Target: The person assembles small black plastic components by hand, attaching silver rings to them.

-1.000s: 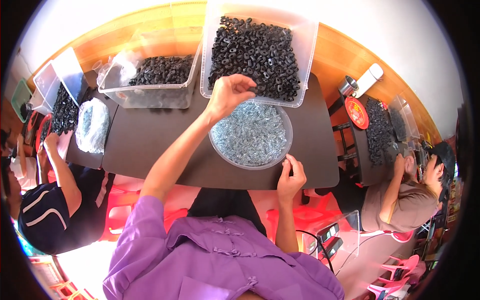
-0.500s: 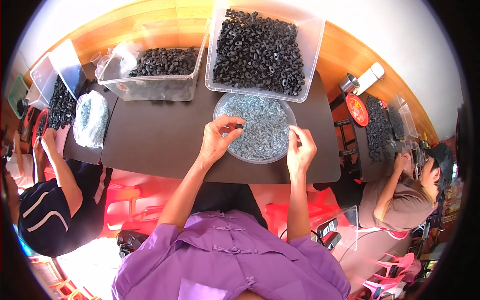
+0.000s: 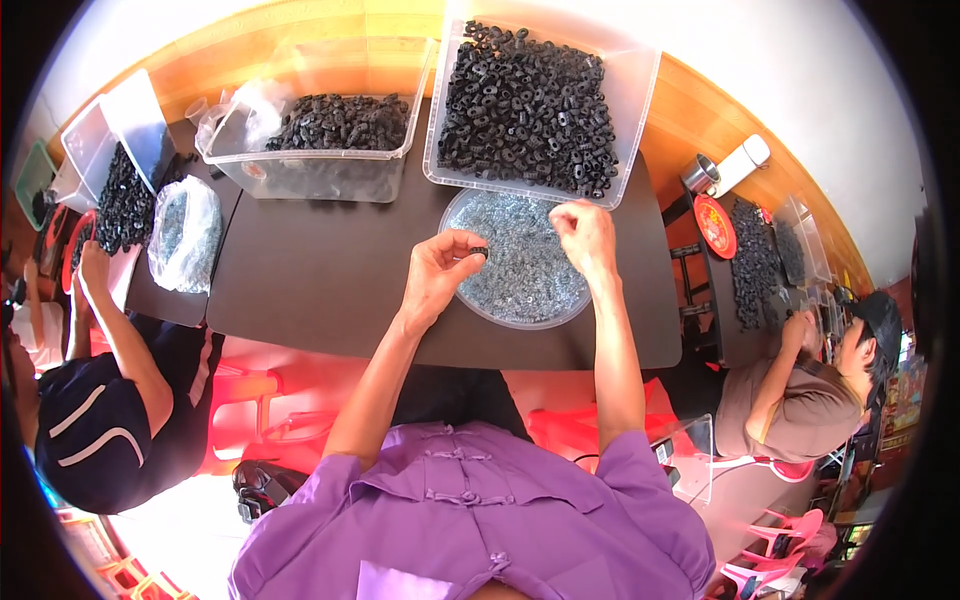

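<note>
My left hand (image 3: pixel 435 275) pinches a small ribbed black plastic part (image 3: pixel 479 252) between thumb and fingers, above the left side of a round clear tub (image 3: pixel 522 326). Small silvery metal pieces (image 3: pixel 520 285) fill this tub. Over its far right side is my right hand (image 3: pixel 588 240), fingers bent together near the front edge of the tilted bin. Whether anything is between those fingertips is hidden. That clear plastic bin (image 3: pixel 634 110) holds many black ring-like parts (image 3: pixel 530 110) and leans just behind the tub.
A second clear bin (image 3: pixel 330 180) with black parts stands on the dark table (image 3: pixel 300 260), left of the tilted one. Farther left lies a plastic bag (image 3: pixel 185 250) of metal pieces. People (image 3: pixel 100 420) work at either side. A flask (image 3: pixel 742 165) stands at the right.
My right hand has moved up and away, from the tub's right rim to its far side near the tilted bin. My left hand keeps its pinch on the black part.
</note>
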The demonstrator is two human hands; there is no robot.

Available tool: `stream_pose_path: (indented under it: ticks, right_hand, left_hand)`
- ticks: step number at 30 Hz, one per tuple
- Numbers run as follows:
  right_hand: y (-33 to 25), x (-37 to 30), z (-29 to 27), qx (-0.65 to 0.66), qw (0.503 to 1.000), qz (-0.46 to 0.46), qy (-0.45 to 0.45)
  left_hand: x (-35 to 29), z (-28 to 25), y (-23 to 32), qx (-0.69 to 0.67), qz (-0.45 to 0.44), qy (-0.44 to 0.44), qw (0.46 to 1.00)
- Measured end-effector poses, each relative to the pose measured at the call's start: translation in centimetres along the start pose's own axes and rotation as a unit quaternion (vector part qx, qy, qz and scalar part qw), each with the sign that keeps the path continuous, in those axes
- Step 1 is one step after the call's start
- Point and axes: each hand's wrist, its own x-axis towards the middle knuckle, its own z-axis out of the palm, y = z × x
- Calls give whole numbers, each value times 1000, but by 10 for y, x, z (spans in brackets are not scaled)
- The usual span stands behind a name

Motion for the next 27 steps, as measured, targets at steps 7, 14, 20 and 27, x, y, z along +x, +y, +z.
stream_pose_path:
  ticks: [7,14,20,27]
  right_hand:
    - [-16,-24,18,-45,993,-64,-92]
    - [-25,-30,15,64,991,-39,-109]
    - [-22,-32,29,5,991,-99,-85]
    - [-10,-35,25,222,973,-14,-60]
  left_hand:
    - [3,1,1,23,17,-12,1000]
    - [4,2,5,30,-3,-17,999]
    - [11,15,0,-18,2,-51,999]
    - [11,22,4,-19,-34,-30,999]
